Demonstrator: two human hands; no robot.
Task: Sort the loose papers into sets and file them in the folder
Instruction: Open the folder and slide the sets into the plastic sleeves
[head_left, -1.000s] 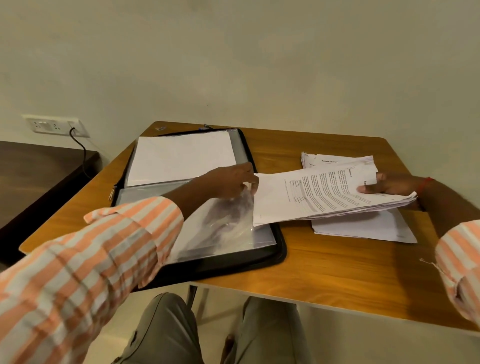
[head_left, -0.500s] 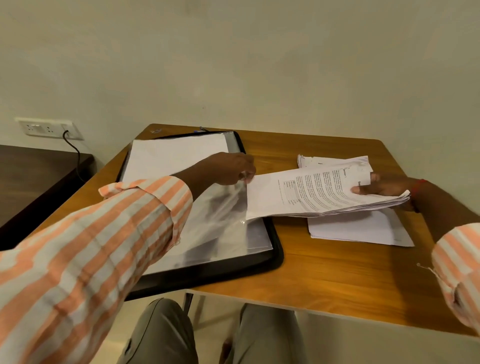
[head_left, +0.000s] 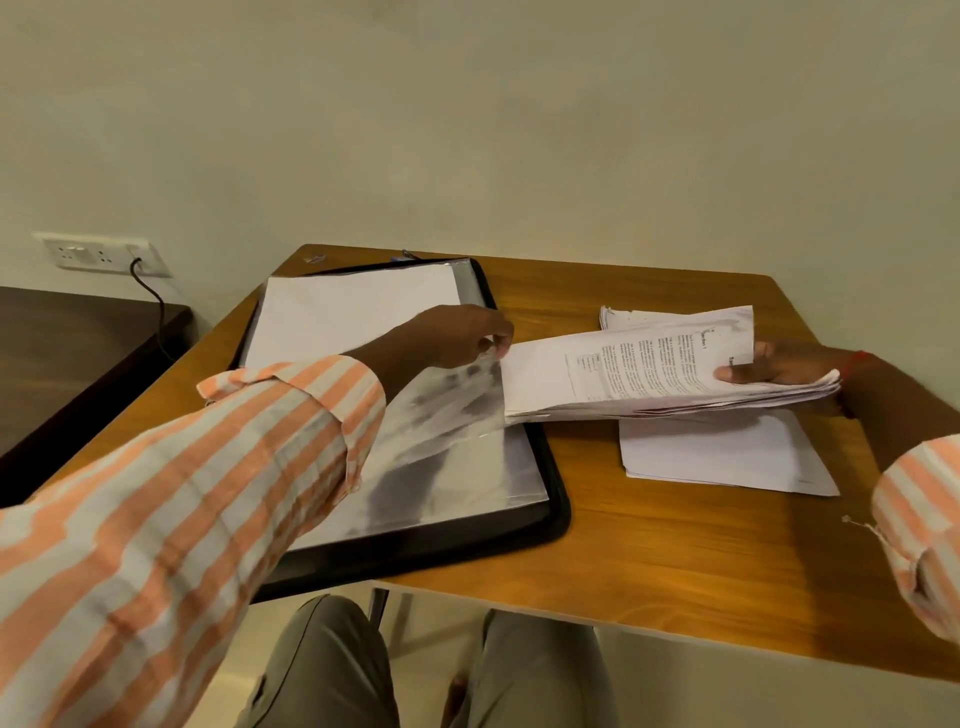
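Pale cream wall (head_left: 519, 130) fills the upper half of the view. Below it stands a square orange-brown wooden table (head_left: 675, 561), with a dark brown side table (head_left: 67, 353) well off to the left of both hands. The left arm reaches in across the wooden table in an orange-and-white striped sleeve (head_left: 182, 493).

Under the left hand (head_left: 452, 338) lies an open black folder (head_left: 556, 499) with a rounded padded rim. A plain white sheet (head_left: 353, 317) rests in its far half, beyond the left fingers (head_left: 493, 345). Those fingers and the thumb are closed in a pinch on the right edge of a clear plastic sleeve (head_left: 447, 415) in the folder's near half, holding that edge raised off the pages below.

The right hand (head_left: 779, 364) grips a thick set of printed white papers (head_left: 623, 374). Its thumb lies on the top page and its fingers are curled underneath, out of sight. The set is held roughly level above the table, and its far end meets the raised sleeve edge just below the left fingertips. Whether it has entered the pocket I cannot tell.

Beneath the right fingers a loose stack of white papers (head_left: 717, 457) lies flat on the table, apart from the folder.

On the wall above the side table is a white socket plate (head_left: 98, 254) with a black cable (head_left: 156, 306) plugged in. A red thread (head_left: 857, 358) circles the right wrist.
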